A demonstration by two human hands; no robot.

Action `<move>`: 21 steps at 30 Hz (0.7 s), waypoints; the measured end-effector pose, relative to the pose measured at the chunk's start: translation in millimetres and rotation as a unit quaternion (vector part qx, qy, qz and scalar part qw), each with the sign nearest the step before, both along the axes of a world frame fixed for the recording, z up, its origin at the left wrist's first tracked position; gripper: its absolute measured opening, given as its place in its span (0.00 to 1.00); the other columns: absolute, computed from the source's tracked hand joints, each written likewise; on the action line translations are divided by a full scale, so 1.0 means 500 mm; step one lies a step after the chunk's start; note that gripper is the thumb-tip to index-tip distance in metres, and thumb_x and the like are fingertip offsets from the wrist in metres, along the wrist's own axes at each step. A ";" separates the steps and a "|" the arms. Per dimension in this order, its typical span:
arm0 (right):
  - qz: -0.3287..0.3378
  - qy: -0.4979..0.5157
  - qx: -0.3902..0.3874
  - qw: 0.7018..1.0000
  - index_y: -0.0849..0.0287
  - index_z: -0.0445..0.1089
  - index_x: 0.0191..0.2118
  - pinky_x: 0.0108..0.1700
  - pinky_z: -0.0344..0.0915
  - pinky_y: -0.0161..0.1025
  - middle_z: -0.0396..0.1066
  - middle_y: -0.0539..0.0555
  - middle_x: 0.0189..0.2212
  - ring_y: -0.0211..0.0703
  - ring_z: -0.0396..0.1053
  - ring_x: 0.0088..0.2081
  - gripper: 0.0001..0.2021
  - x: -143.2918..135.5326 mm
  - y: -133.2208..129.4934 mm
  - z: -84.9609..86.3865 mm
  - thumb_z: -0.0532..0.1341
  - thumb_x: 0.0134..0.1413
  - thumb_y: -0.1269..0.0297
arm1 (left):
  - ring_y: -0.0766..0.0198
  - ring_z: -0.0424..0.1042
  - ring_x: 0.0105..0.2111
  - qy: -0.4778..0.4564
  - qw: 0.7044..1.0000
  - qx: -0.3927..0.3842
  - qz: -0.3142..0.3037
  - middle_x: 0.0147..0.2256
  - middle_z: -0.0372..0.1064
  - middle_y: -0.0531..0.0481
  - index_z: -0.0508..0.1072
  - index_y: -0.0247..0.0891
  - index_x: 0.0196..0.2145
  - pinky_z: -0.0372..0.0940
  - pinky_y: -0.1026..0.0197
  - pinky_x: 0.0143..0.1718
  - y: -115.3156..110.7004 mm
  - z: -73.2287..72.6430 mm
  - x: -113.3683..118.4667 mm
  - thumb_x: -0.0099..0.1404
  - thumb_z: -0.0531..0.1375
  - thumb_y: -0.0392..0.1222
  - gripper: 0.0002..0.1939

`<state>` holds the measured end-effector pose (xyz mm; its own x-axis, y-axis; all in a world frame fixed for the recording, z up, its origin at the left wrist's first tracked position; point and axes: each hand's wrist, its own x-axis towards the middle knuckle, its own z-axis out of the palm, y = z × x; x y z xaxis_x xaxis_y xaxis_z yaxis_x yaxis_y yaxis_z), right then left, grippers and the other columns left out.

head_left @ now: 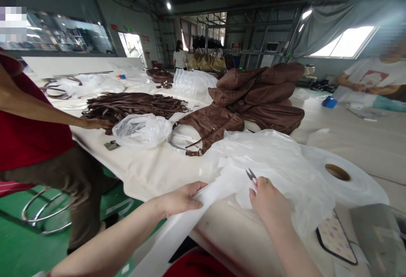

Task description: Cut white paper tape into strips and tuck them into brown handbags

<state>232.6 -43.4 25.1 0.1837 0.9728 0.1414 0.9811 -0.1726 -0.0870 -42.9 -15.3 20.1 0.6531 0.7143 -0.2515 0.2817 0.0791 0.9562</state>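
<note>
My left hand (182, 201) grips a long white strip of thin, soft sheet material (187, 226), thumb on top. The strip hangs past the table's front edge toward me and runs up onto the table. Held in my right hand (271, 205) is a small pair of thread snips (251, 175), blades apart and pointing away, with a pinkish handle mostly hidden by the fingers. Thin white sheets (263, 152) lie heaped beyond and beside both hands. Behind them a brown handbag (215, 127) lies flat, its strap looping to the left.
More brown bags (263, 93) are piled behind. A large white roll (358, 184) and a phone-like flat object (338, 239) lie at right. Brown straps (133, 105) and a clear plastic bag (142, 131) lie at left, beside a co-worker in red (31, 120). Another person (371, 78) works at far right.
</note>
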 end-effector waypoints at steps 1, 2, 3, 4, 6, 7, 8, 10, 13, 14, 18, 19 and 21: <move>0.011 0.023 0.007 1.000 0.59 0.65 0.36 0.31 0.61 0.37 0.73 0.57 0.34 0.47 0.75 0.34 0.02 -0.003 -0.018 -0.001 0.58 0.58 0.67 | 0.51 0.65 0.50 -0.007 1.000 -0.026 0.012 0.48 0.69 0.47 0.67 0.36 0.52 0.59 0.56 0.50 -0.002 -0.005 0.004 0.51 0.62 0.37 0.29; 0.027 0.056 0.009 0.998 0.58 0.65 0.34 0.31 0.61 0.37 0.73 0.56 0.32 0.46 0.75 0.34 0.03 -0.008 -0.035 -0.005 0.56 0.59 0.67 | 0.52 0.66 0.47 -0.016 0.998 -0.052 0.019 0.45 0.70 0.48 0.68 0.35 0.51 0.60 0.57 0.48 -0.004 -0.011 0.006 0.51 0.63 0.38 0.27; 0.047 0.097 0.005 0.994 0.57 0.64 0.32 0.32 0.61 0.36 0.74 0.55 0.30 0.46 0.74 0.33 0.05 -0.014 -0.051 -0.010 0.55 0.59 0.66 | 0.53 0.67 0.45 -0.026 0.997 -0.075 0.020 0.44 0.70 0.48 0.69 0.35 0.49 0.60 0.58 0.45 -0.006 -0.018 0.006 0.51 0.64 0.40 0.26; 0.066 0.140 -0.001 0.988 0.56 0.64 0.31 0.31 0.62 0.36 0.73 0.53 0.28 0.45 0.74 0.32 0.06 -0.021 -0.064 -0.016 0.55 0.60 0.64 | 0.55 0.68 0.42 -0.034 0.995 -0.094 0.018 0.42 0.71 0.48 0.69 0.35 0.48 0.60 0.59 0.42 -0.007 -0.024 0.003 0.51 0.65 0.41 0.26; 0.089 0.205 -0.005 0.975 0.55 0.66 0.33 0.31 0.63 0.36 0.73 0.52 0.26 0.45 0.74 0.30 0.06 -0.036 -0.079 -0.028 0.55 0.59 0.62 | 0.58 0.68 0.39 -0.050 0.992 -0.117 0.012 0.39 0.71 0.49 0.71 0.35 0.45 0.60 0.61 0.39 -0.009 -0.034 -0.009 0.49 0.67 0.42 0.24; 0.095 0.221 0.005 0.971 0.55 0.67 0.36 0.31 0.63 0.37 0.74 0.52 0.28 0.46 0.74 0.31 0.06 -0.043 -0.080 -0.033 0.55 0.59 0.62 | 0.58 0.68 0.38 -0.058 0.990 -0.125 0.010 0.38 0.71 0.50 0.72 0.35 0.44 0.59 0.62 0.38 -0.010 -0.038 -0.017 0.49 0.67 0.42 0.23; 0.103 0.229 0.021 0.968 0.56 0.68 0.40 0.33 0.65 0.37 0.75 0.53 0.31 0.46 0.75 0.33 0.07 -0.049 -0.076 -0.038 0.56 0.58 0.63 | 0.59 0.68 0.38 -0.066 0.989 -0.134 0.008 0.38 0.72 0.50 0.72 0.35 0.44 0.59 0.62 0.37 -0.010 -0.039 -0.025 0.49 0.68 0.41 0.23; 0.141 0.236 0.038 0.961 0.57 0.65 0.50 0.38 0.66 0.37 0.75 0.56 0.40 0.45 0.75 0.39 0.15 -0.060 -0.058 -0.047 0.57 0.56 0.67 | 0.59 0.68 0.38 -0.084 0.984 -0.155 0.001 0.38 0.73 0.48 0.72 0.35 0.44 0.59 0.62 0.38 -0.012 -0.038 -0.042 0.50 0.68 0.41 0.23; 0.207 0.243 0.010 0.948 0.59 0.61 0.57 0.44 0.65 0.36 0.74 0.57 0.45 0.43 0.74 0.42 0.24 -0.073 -0.015 -0.062 0.60 0.52 0.71 | 0.59 0.69 0.38 -0.109 0.978 -0.177 0.004 0.39 0.75 0.47 0.72 0.34 0.45 0.58 0.62 0.39 -0.016 -0.029 -0.059 0.50 0.68 0.42 0.24; 0.215 0.240 0.001 0.947 0.60 0.61 0.57 0.44 0.65 0.35 0.74 0.57 0.45 0.43 0.74 0.43 0.25 -0.076 0.000 -0.067 0.61 0.51 0.71 | 0.59 0.69 0.39 -0.116 0.977 -0.176 0.010 0.40 0.75 0.46 0.72 0.34 0.46 0.58 0.62 0.40 -0.017 -0.026 -0.062 0.51 0.68 0.42 0.24; 0.182 0.171 -0.002 0.968 0.59 0.67 0.46 0.41 0.62 0.35 0.75 0.56 0.41 0.44 0.73 0.40 0.13 -0.084 0.046 -0.076 0.60 0.53 0.69 | 0.59 0.70 0.39 -0.114 0.979 -0.162 0.051 0.39 0.75 0.45 0.73 0.34 0.48 0.58 0.62 0.40 -0.017 -0.016 -0.061 0.50 0.68 0.40 0.26; 0.178 0.150 -0.004 0.973 0.58 0.68 0.42 0.40 0.62 0.35 0.76 0.55 0.38 0.44 0.73 0.39 0.09 -0.083 0.053 -0.073 0.59 0.54 0.69 | 0.59 0.70 0.38 -0.109 0.979 -0.163 0.060 0.39 0.75 0.45 0.73 0.33 0.48 0.58 0.62 0.39 -0.015 -0.015 -0.061 0.50 0.68 0.40 0.26; 0.180 0.122 -0.009 0.976 0.57 0.68 0.37 0.37 0.60 0.34 0.76 0.53 0.34 0.43 0.72 0.36 0.04 -0.077 0.061 -0.064 0.59 0.55 0.67 | 0.59 0.70 0.36 -0.103 0.978 -0.168 0.071 0.38 0.76 0.45 0.74 0.33 0.47 0.58 0.62 0.37 -0.011 -0.013 -0.063 0.49 0.68 0.40 0.26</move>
